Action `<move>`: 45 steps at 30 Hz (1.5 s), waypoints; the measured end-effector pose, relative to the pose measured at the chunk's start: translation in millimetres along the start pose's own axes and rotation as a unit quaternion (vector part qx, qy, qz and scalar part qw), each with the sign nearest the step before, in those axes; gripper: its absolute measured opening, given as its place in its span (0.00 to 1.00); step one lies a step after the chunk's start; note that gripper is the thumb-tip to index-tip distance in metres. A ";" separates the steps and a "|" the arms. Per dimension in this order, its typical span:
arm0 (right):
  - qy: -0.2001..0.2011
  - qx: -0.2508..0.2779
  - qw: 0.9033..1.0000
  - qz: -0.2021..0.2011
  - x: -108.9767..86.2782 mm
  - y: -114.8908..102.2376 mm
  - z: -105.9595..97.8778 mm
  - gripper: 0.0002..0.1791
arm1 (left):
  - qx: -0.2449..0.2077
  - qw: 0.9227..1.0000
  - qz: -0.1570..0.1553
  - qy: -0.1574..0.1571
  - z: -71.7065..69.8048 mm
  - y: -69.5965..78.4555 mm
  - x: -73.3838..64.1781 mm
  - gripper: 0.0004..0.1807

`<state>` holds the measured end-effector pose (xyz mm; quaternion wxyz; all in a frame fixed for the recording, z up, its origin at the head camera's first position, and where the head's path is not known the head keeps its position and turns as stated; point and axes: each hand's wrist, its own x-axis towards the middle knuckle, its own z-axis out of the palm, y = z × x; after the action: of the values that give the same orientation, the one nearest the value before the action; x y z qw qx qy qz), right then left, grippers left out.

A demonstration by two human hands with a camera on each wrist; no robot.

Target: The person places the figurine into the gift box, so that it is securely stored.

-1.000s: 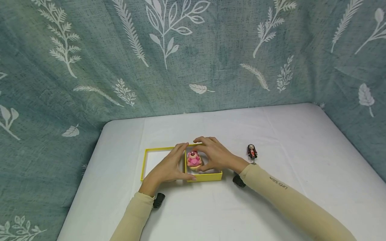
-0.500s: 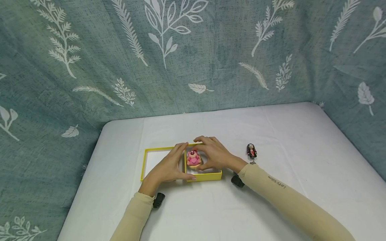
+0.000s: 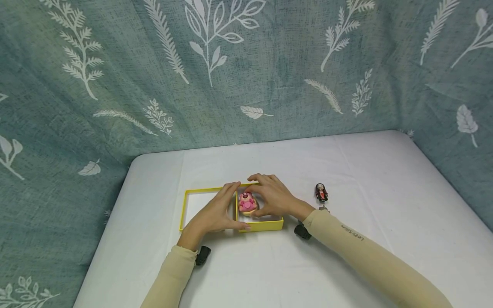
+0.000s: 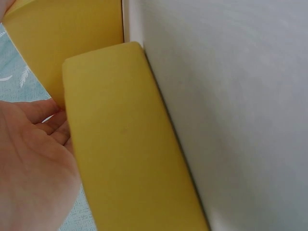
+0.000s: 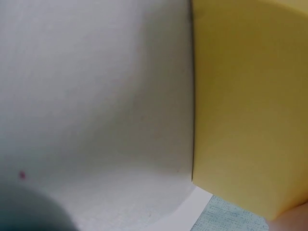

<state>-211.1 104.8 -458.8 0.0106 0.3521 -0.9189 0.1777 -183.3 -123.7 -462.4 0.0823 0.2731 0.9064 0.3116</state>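
A pink bear figurine [image 3: 247, 203] with a yellowish base sits inside the yellow box [image 3: 263, 226], towards its left wall. My right hand [image 3: 275, 199] reaches into the box and holds the figurine from the right, thumb on the near side and fingers on the far side. Across the box's left end, my left hand [image 3: 217, 212] grips it with the thumb at the near wall and fingertips at the far edge. In the left wrist view, the left palm [image 4: 36, 168] shows beside the yellow walls. Only a sliver of the right hand [image 5: 291, 220] appears in the right wrist view.
A yellow-rimmed tray with a white inside [image 3: 182, 211], like a box lid, lies left of the box, partly under my left hand. A small dark-haired doll [image 3: 321, 193] with a metal clip lies to the right. White cloth covers the table [image 3: 269, 269]; a leaf-patterned curtain [image 3: 285, 85] hangs behind.
Both hands keep their places on the box and the figurine. The head view shifts very slightly; the figurine's tilt changes a little within my right hand.
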 end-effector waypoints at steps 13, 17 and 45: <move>-0.004 -0.019 1.000 0.009 1.0 -1.6 0.2 0.37 | 0.001 1.000 -0.006 -0.005 -0.6 0.0 0.1 0.70; -0.005 -0.029 1.000 0.011 1.4 -2.1 0.6 0.38 | -0.002 1.000 -0.003 -0.003 -0.1 -0.3 0.1 0.70; -0.019 -0.081 0.996 0.027 3.2 -4.8 1.3 0.40 | 0.001 1.000 -0.015 -0.008 -2.2 3.2 0.7 0.71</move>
<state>-210.3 99.0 -458.0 0.0168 0.3285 -0.9395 0.0958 -183.2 -122.3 -458.6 0.0938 0.2616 0.9100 0.3077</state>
